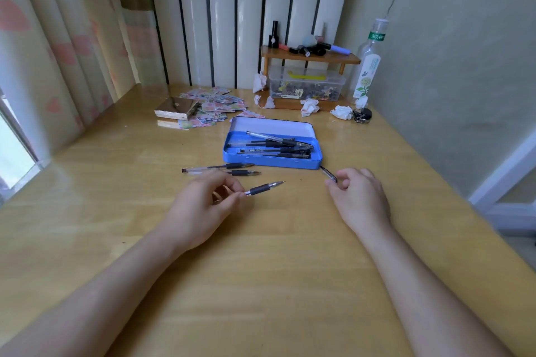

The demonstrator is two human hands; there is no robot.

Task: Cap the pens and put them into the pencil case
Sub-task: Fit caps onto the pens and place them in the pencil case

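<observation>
1. The left hand (200, 206) pinches one uncapped pen (262, 188) by its rubber grip, tip toward 2 o'clock; it looks light, stiff and slick-barrelled, so the grip is the best hold.
2. The right hand (358, 197) pinches a small cap (329, 174).
3. Two more uncapped pens (220, 169) lie on the counter (261, 255) at 11 o'clock.
4. At 12, the open pencil case (272, 161) holds about four capped pens.

Your pencil case (272, 159) lay open mid-table (145, 240), capped pens (275, 146) inside it. Two uncapped pens (220, 169) lay just left of its front edge. Nearer you, your left hand (200, 206) held a pen (262, 188); your right hand (358, 197) pinched a cap (329, 174) beside the case's front right corner
</observation>
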